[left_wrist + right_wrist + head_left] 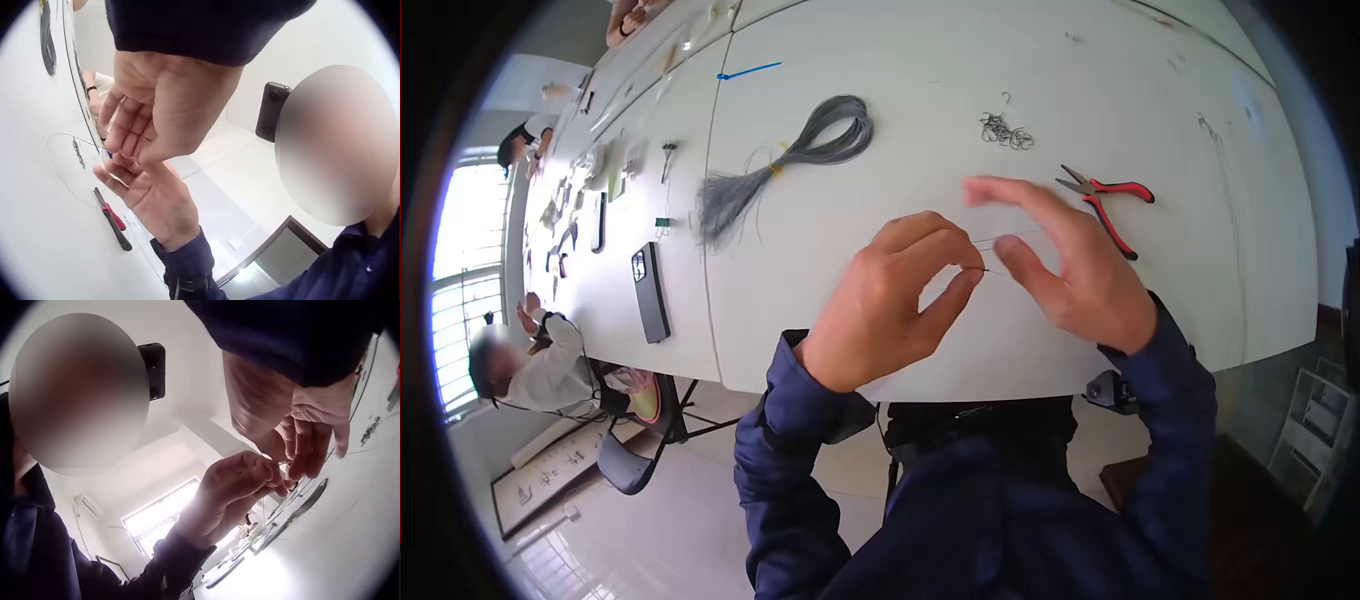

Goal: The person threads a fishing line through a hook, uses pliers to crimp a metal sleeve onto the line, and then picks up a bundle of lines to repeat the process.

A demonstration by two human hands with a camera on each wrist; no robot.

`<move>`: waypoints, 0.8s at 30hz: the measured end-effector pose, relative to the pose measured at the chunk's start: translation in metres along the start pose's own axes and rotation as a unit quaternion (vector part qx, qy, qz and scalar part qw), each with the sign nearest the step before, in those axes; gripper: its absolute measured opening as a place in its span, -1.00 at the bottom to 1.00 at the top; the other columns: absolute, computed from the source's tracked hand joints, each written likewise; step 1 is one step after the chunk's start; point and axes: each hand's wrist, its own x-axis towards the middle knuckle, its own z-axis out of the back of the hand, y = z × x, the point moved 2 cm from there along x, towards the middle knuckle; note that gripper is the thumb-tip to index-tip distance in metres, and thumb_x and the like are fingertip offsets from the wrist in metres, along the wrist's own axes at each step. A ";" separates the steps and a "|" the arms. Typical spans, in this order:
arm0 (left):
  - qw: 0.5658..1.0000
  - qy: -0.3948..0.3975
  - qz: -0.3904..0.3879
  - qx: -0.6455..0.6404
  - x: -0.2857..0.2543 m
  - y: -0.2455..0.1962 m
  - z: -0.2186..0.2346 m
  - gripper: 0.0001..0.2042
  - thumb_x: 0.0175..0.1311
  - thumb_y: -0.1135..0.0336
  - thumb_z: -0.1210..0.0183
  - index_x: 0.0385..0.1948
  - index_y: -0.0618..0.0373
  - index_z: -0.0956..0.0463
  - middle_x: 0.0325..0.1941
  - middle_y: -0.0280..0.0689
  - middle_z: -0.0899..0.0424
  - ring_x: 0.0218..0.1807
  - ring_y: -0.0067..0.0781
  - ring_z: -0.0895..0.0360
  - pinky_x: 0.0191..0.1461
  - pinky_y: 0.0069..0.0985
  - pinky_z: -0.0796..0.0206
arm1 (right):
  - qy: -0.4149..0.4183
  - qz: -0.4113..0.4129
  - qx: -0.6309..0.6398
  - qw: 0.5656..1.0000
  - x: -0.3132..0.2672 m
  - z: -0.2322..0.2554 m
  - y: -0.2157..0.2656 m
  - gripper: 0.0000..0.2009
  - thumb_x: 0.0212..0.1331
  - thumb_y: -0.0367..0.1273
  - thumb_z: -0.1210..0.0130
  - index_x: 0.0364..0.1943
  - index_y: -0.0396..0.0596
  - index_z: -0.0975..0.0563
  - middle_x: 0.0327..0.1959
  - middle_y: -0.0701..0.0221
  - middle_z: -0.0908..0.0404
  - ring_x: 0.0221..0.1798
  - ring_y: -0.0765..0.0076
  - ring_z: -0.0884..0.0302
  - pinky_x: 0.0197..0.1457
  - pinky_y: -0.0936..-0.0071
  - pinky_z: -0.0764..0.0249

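My left hand [890,300] pinches a thin line [1008,237] between thumb and forefinger. A tiny dark piece shows at those fingertips, too small to make out. My right hand [1080,265] hovers just to the right, thumb and fingers spread apart, the fingertips blurred. In the left wrist view, the line curves from the pinching fingers in a wide loop over the table. Seen from the right wrist, the left hand [228,494] has its fingertips close to the right hand's fingers [320,447].
Behind the hands lies a small heap of hooks [1005,132]. Red-handled pliers [1115,205] rest open at the right. A tied bundle of grey strands [830,135], a blue strip [750,71] and a phone [650,290] lie leftward. Another person [540,370] sits at the far left.
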 end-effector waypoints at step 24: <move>0.993 -0.035 0.029 0.111 0.008 0.024 -0.010 -0.92 0.20 0.54 -0.27 -0.34 0.24 -0.54 -0.32 -0.17 -0.59 -0.23 -0.08 -0.56 -0.09 -0.29 -0.41 | 0.004 -0.189 0.078 0.979 0.010 0.000 -0.020 -0.85 0.21 -0.34 -0.25 -0.33 -0.14 -0.67 -0.77 0.67 -0.07 -0.66 0.74 0.05 -0.56 0.55 0.08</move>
